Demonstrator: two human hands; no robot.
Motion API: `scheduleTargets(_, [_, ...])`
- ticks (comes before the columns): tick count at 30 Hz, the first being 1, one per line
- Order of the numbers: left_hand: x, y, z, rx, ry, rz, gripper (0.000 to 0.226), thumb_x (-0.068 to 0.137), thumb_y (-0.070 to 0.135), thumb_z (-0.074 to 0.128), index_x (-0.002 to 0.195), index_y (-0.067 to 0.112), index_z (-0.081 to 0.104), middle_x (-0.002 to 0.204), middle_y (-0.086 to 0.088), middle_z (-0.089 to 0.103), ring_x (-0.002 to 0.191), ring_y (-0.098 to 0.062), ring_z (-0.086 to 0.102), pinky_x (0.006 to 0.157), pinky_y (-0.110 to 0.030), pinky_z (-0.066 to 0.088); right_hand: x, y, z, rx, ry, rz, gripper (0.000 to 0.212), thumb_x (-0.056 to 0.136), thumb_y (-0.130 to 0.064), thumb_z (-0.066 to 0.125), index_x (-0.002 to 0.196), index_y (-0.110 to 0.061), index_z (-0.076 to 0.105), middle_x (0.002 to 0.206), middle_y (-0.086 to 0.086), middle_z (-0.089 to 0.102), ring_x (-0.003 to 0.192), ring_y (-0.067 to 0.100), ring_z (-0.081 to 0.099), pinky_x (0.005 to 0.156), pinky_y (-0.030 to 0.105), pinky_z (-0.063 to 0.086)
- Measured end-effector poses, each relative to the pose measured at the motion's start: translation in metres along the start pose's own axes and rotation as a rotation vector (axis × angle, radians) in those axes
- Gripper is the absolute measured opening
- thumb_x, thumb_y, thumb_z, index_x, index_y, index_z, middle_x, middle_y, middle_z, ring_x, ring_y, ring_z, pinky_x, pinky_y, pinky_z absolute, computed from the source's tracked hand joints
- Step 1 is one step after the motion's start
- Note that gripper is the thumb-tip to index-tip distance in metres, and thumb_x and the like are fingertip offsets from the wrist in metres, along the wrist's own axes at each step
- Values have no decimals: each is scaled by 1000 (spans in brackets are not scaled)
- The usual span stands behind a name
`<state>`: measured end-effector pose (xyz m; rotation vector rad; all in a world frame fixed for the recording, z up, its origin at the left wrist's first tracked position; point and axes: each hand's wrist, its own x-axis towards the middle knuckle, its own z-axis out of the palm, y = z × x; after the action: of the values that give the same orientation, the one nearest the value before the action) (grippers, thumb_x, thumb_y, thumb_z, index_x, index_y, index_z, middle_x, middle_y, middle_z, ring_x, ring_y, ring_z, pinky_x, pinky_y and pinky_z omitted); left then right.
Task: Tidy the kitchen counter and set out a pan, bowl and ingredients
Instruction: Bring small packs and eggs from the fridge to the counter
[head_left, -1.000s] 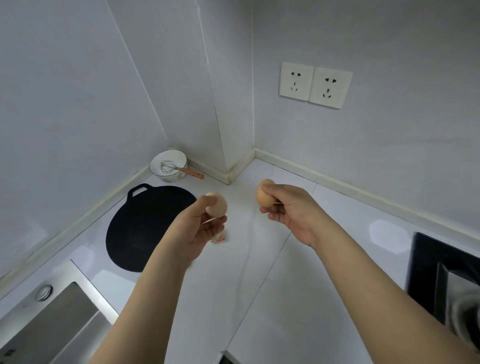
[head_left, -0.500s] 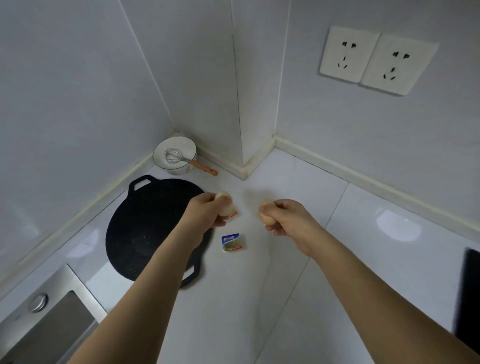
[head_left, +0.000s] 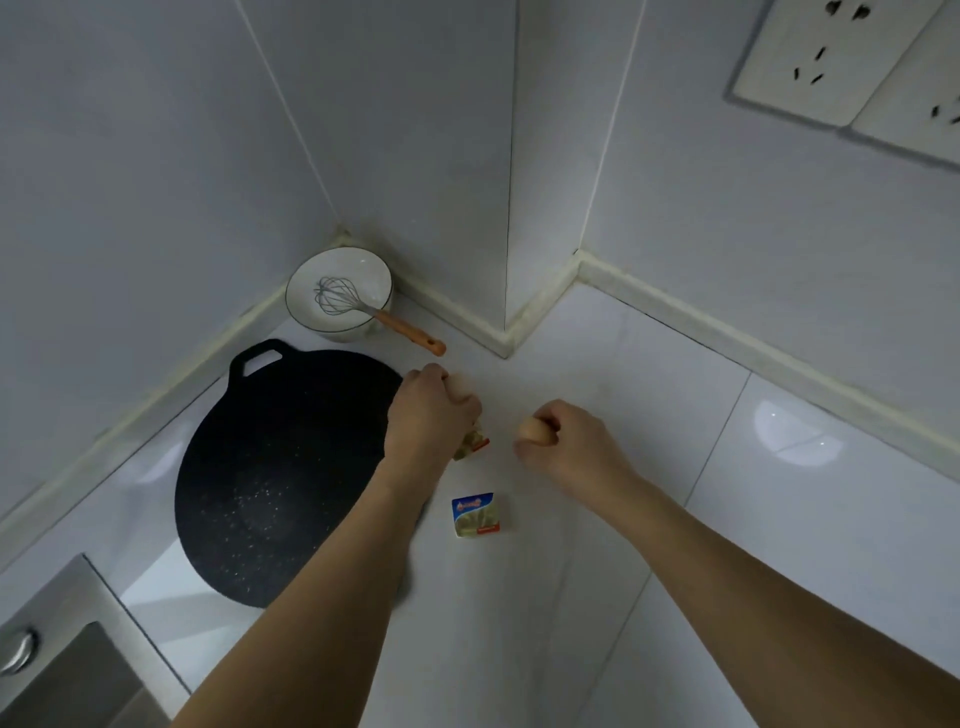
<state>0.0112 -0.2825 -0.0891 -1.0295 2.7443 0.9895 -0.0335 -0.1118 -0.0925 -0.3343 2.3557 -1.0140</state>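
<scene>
Holding one egg in each fist, I have both hands low over the white counter (head_left: 597, 597). Nearest to me, just short of my knuckles and between my two wrists, a small butter packet (head_left: 475, 514) lies flat on the tile. My right hand (head_left: 566, 447) is curled shut around a brown egg (head_left: 532, 430), whose end shows past my thumb. My left hand (head_left: 431, 415) is closed the same way — only a pale sliver of its egg (head_left: 460, 385) peeks out at the top of my fingers. Tucked under that fist, on its right side, is a second butter packet (head_left: 474, 442), partly hidden; I cannot tell whether my fingers touch it. Just left of my left hand, with my forearm crossing its edge, sits the black flat pan (head_left: 280, 467). Beyond both hands, in the wall corner, a white bowl (head_left: 358, 265) holds a whisk (head_left: 337, 296) — its wooden handle sticks out over the rim toward my left fist.
</scene>
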Motion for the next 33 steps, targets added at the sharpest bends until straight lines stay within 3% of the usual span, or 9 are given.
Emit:
scheduleTargets(3, [8,-2,5,76,11,43,39,88,32,62,118,9,54,108,-7,52,94,-22,53,76,-32,44,11,4,8,-32,6,-32,26,81,-33,69,100,-19,59,99,0,59,83,14,58,67,28,47])
scheduleTargets(8, [17,-10,9,129,-4,38,39,88,34,61,116,9,54,109,-9,53,98,-25,54,84,-38,50,23,5,14,-55,21,-58,29,82,-35,70,102,-19,58,99,-1,58,82,12,57,62,23,42])
scheduleTargets(21, [19,-15,16,215,-18,82,37,90,36,59,114,8,56,108,-11,55,97,-26,54,83,-39,51,23,10,20,-88,40,-78,31,82,-35,69,105,-16,59,101,1,55,86,17,57,74,32,50])
scheduleTargets(33, [22,-14,16,264,-24,112,39,92,36,57,116,7,54,112,-13,54,103,-29,50,81,-33,41,35,7,18,-184,50,-121,30,85,-33,66,104,-12,56,101,4,53,86,21,55,75,35,47])
